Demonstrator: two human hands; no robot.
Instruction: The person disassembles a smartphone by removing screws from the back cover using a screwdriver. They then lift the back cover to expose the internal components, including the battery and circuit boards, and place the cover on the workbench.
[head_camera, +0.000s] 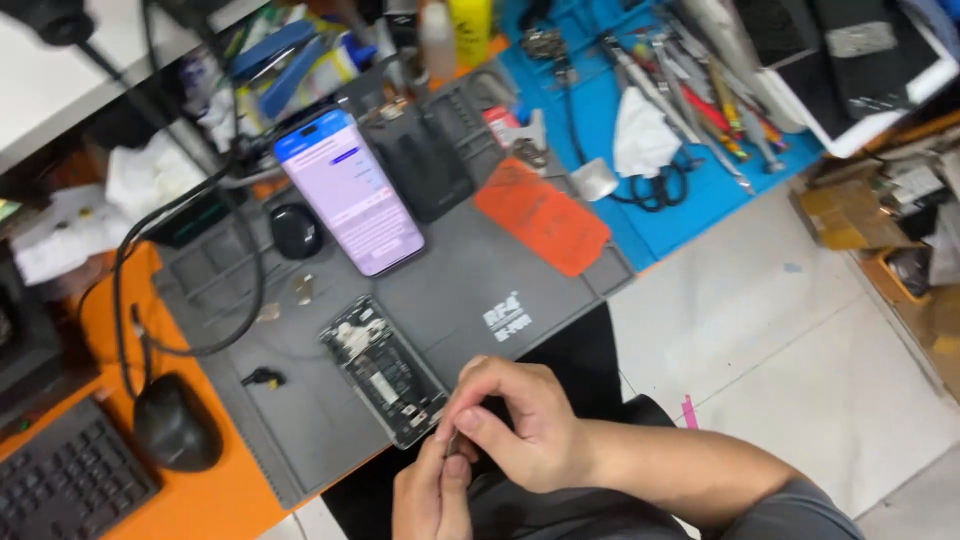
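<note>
Tool: a thin, dark small tool (452, 441), upright, pinched at the near edge of the mat (too blurred to say what kind).
Right hand: right hand (515, 425) curled over, thumb and forefinger pressed together on the small tool, forearm running off to the lower right.
Left hand: left hand (430, 490) just below the right one, fingertips closed on the lower part of the same tool; the two hands touch.
Opened phone: an opened phone (385, 371) with its back off and inner parts showing, lying just up and left of the pinch, its near corner almost under the fingers.
Mat: grey work mat (470, 280) beneath phone and hands.
Lit phone: a second phone (349, 190) with a bright lilac screen, farther away beyond the opened one.
Orange sheet: a flat orange sheet (541, 215), up and to the right of the grip, on the mat's far side.
Mouse: black mouse (177, 422), well off to the left of the hands, on the orange table top.
Keyboard: black keyboard (70, 480), left again of the mouse.
Blue tray: blue tray (700, 195) of tweezers and scissors, far up and right.
</note>
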